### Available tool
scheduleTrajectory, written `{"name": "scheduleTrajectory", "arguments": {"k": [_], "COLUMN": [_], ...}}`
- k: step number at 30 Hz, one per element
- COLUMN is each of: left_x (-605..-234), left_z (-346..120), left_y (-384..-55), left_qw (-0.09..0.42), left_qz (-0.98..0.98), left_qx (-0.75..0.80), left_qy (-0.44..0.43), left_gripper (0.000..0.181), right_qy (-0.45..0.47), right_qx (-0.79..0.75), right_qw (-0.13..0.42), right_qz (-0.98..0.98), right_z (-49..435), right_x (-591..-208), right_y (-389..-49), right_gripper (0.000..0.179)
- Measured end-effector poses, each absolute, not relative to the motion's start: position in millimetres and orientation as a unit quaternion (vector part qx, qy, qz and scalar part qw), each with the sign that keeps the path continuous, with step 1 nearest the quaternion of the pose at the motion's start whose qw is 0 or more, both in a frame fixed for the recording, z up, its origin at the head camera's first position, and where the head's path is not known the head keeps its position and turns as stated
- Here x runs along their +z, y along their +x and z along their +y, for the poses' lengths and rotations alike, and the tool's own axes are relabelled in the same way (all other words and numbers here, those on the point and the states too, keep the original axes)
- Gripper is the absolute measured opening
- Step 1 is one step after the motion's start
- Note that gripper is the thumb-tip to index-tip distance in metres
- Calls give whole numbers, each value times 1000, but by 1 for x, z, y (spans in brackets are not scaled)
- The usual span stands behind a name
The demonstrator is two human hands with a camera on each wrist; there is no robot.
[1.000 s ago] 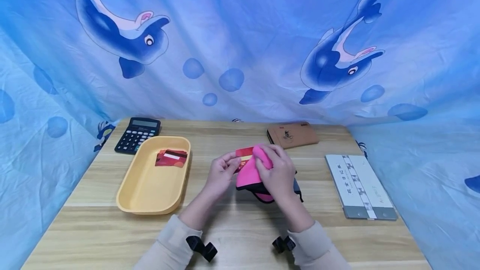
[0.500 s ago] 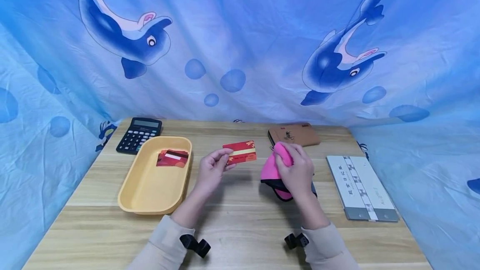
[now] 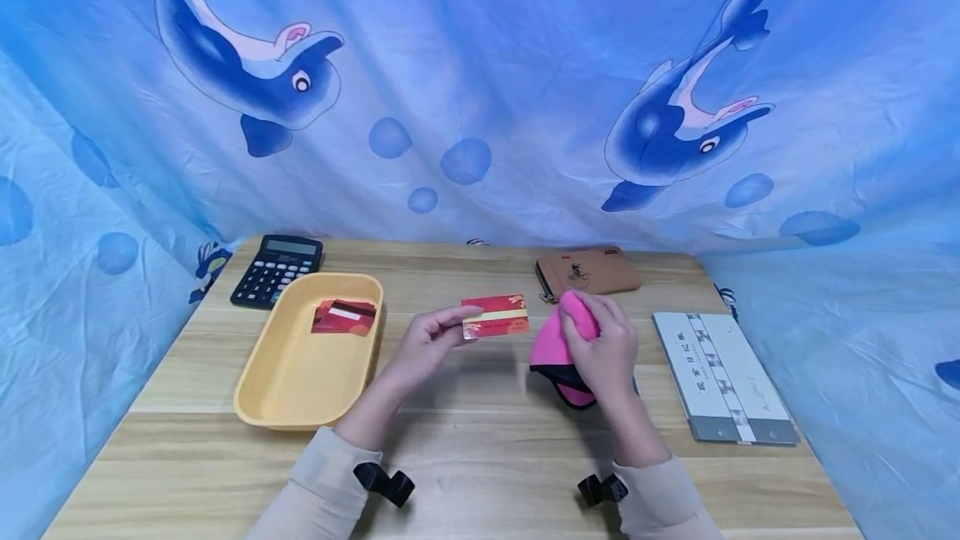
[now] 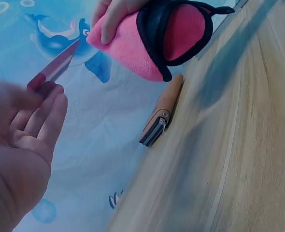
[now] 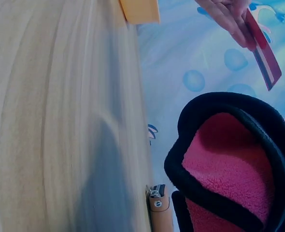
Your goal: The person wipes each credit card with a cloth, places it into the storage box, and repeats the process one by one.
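My left hand (image 3: 427, 347) pinches a red bank card (image 3: 497, 317) with a pale yellow stripe, thumb on top and fingers beneath. The card is held above the table, seen nearly edge-on in the left wrist view. To its right, my right hand (image 3: 609, 348) grips a bunched pink fleecy cloth (image 3: 551, 346) with black edging. A gap separates card and cloth. In the right wrist view, the cloth (image 5: 229, 169) shows its plush pink inside, folded into an open pocket. Below the hand, a dark blue-grey part peeks out.
A yellow tray (image 3: 262, 373) on the left holds several red cards (image 3: 337, 319). Behind it lies a black calculator (image 3: 277, 269). A brown zip wallet (image 3: 592, 269) lies at the back, just beyond the cloth. A white-and-grey booklet (image 3: 720, 373) lies at the right. A blue dolphin-print curtain surrounds the table.
The card was against the cloth a second ago and has come away from it, its whole face now showing. My right hand has moved right with the cloth; the left has shifted slightly left.
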State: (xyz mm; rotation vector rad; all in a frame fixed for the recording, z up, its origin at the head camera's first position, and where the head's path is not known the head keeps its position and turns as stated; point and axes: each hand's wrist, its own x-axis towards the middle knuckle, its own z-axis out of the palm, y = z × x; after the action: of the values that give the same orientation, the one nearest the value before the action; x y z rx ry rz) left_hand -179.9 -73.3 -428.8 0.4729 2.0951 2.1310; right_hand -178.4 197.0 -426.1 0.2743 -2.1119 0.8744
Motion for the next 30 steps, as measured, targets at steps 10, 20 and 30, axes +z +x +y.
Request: {"name": "scheduleTrajectory", "arguments": {"k": [10,20,30], "left_x": [-442,-447,-441], "left_z": [-71,-68,-63], "left_y": [-184,-184,-185], "left_qw": [-46,-108,-5], "left_qz": [749,765,660], "left_qx": [635,623,749], "left_qy": [187,120,54], "left_gripper": [16,12,29], "right_qy": [111,119,141], "right_qx": [354,358,369], "right_qw": [403,398,401], "right_qz": [-836,-836,-826], "right_z": [200,200,193], "right_x": [-428,-426,-425], "right_y": [-175,-176,-175], "right_gripper": [32,31,31]}}
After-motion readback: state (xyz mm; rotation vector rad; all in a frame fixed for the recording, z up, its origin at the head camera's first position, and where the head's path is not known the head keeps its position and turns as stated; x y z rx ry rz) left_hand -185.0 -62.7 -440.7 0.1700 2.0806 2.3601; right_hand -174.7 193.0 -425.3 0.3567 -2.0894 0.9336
